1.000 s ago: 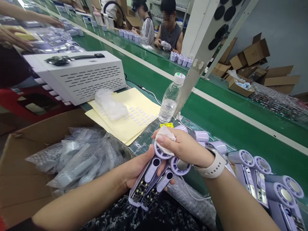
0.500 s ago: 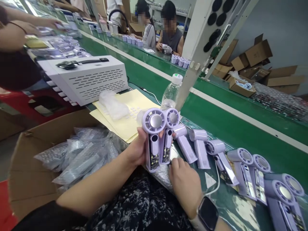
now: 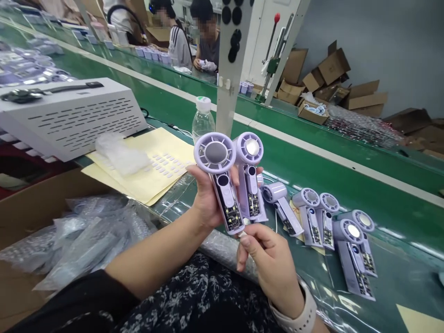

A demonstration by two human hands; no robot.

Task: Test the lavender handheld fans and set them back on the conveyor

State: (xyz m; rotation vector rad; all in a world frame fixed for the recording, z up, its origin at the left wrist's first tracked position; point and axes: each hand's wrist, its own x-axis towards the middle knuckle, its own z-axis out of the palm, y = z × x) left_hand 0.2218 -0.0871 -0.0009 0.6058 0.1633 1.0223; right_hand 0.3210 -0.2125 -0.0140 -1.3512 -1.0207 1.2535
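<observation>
Two purple handheld fans are held upright side by side in my left hand (image 3: 208, 199), their handles uncovered so the circuit boards show. The nearer fan (image 3: 215, 153) leans slightly left; the other fan (image 3: 250, 185) stands just to its right. Below the nearer fan's handle end, my right hand (image 3: 268, 259) pinches a white cable plug (image 3: 242, 234) against the base. Whether the plug is fully inserted I cannot tell. Several more purple fans (image 3: 312, 217) stand or lean on the green table to the right, some with a small lit display.
A clear bottle (image 3: 203, 121) stands behind the fans. Yellow sheets (image 3: 156, 185) with small pale pieces lie left, beside a white vented box (image 3: 79, 115). A cardboard box (image 3: 21, 194) of bagged items is at lower left. People sit across the green conveyor (image 3: 284, 148).
The view has swung right. The two fans are now farther apart and tilted, and my right hand has turned palm-up with its fingertips at the nearer fan's base.
</observation>
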